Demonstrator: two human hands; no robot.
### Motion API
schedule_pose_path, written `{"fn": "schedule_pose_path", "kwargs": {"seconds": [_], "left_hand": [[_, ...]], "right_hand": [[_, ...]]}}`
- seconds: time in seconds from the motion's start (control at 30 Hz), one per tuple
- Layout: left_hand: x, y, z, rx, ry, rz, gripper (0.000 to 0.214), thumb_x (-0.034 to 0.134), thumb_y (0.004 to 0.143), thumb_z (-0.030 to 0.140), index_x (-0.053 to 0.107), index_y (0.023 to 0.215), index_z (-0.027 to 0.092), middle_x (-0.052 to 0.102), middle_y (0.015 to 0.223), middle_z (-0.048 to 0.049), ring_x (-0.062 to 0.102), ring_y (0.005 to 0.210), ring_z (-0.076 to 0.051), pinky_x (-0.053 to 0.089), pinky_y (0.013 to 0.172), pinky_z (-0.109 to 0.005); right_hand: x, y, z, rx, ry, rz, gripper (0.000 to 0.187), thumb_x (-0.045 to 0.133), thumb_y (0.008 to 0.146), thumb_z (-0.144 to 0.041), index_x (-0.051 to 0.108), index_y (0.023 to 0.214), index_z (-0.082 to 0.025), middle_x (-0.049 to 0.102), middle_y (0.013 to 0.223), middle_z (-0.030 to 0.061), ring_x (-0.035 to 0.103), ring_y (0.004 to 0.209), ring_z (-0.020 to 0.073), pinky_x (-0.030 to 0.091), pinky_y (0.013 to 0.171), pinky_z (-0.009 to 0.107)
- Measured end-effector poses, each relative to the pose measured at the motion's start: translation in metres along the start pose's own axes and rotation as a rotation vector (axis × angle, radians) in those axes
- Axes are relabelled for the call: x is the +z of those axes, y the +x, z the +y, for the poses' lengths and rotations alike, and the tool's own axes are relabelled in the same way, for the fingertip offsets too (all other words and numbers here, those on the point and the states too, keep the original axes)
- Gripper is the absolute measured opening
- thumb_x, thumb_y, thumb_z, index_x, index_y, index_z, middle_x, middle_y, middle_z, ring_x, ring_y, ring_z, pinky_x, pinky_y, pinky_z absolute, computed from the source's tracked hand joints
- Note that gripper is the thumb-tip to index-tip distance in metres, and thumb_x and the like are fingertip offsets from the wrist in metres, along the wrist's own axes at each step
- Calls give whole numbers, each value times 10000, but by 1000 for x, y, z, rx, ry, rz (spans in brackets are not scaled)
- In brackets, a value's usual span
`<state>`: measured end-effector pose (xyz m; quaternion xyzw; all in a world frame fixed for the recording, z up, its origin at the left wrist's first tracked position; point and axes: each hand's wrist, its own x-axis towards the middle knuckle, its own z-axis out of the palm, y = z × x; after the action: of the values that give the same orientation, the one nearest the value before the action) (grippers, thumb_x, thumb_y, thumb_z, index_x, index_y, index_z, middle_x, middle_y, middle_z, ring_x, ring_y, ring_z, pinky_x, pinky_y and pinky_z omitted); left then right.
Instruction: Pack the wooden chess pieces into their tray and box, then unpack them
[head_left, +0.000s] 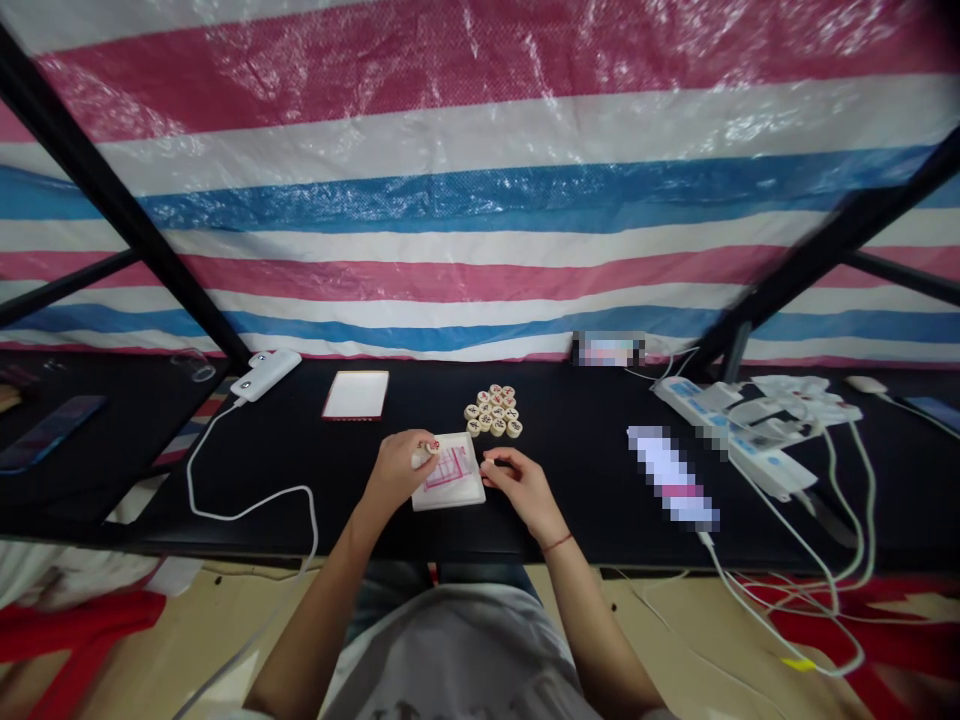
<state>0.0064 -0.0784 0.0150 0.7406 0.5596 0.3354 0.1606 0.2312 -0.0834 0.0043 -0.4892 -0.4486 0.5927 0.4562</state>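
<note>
A small white game board (450,478) with red lines lies on the black table (585,470) in front of me. My left hand (401,465) is closed at the board's left edge, pinching a round wooden piece (432,447) with a red mark. My right hand (517,480) rests curled at the board's right edge; what its fingers hold, if anything, is hidden. Just beyond the board lies a cluster of several round wooden pieces (495,411) with red and dark marks.
A white-and-red lid or tray (356,395) lies at the back left of the board. A white power bank (266,373) with a cable lies further left. Power strips (731,430) and tangled white cables fill the right. A striped tarpaulin hangs behind.
</note>
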Motion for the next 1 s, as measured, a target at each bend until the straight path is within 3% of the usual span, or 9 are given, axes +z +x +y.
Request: {"fn": "schedule_pose_path", "kwargs": {"seconds": [0.13,0.23,0.37,0.47,0.57,0.73,1.0], "left_hand": [[16,16,2,113,239,-119,49,610,855,245,648,884,233,712,999,-20,595,1037,-219,361,988,-427],[25,22,-3,158,303,-149,52,627,837,231,660,878,230,679,1101,-37,570,1076,-238,378,959,-418],[27,22,-12,106,261,-178,173,602,847,258,634,1014,224,630,1154,-59,590,1026,-227,440,877,-358],[28,21,-17,37,219,-193,266,569,872,290,592,1127,218,638,1142,-60,597,1006,-231,452,866,-357],[32,20,-22,-8,185,-183,262,579,864,285,607,1118,229,650,1139,-51,591,1024,-241,442,891,-374],[39,20,-28,-38,122,-154,237,624,817,254,639,1053,266,676,1083,-18,591,1013,-241,429,894,-386],[40,23,-31,-20,89,-167,335,606,795,211,615,1127,257,675,1114,-22,593,1024,-235,416,919,-395]], "right_hand": [[0,-6,5,-36,-66,-38,355,756,667,-344,625,944,-165,640,634,-28,630,621,130,510,642,250],[2,-7,5,-113,-158,-40,286,695,694,-305,636,938,-167,667,769,1,633,645,119,496,624,230],[10,-1,2,-285,-402,12,256,617,741,-252,638,985,-180,675,944,48,649,711,138,504,616,240],[22,11,0,-492,-646,41,174,563,806,-197,638,962,-185,684,937,57,646,807,164,513,739,281],[34,27,1,-616,-850,15,130,546,845,-152,645,921,-190,695,994,67,630,934,187,471,877,317],[40,45,9,-644,-1094,-54,93,603,840,-145,674,866,-200,705,952,45,592,927,201,415,897,334],[36,46,21,-664,-1014,28,221,590,795,-104,673,974,-204,654,1018,60,556,985,219,424,883,344]]}}
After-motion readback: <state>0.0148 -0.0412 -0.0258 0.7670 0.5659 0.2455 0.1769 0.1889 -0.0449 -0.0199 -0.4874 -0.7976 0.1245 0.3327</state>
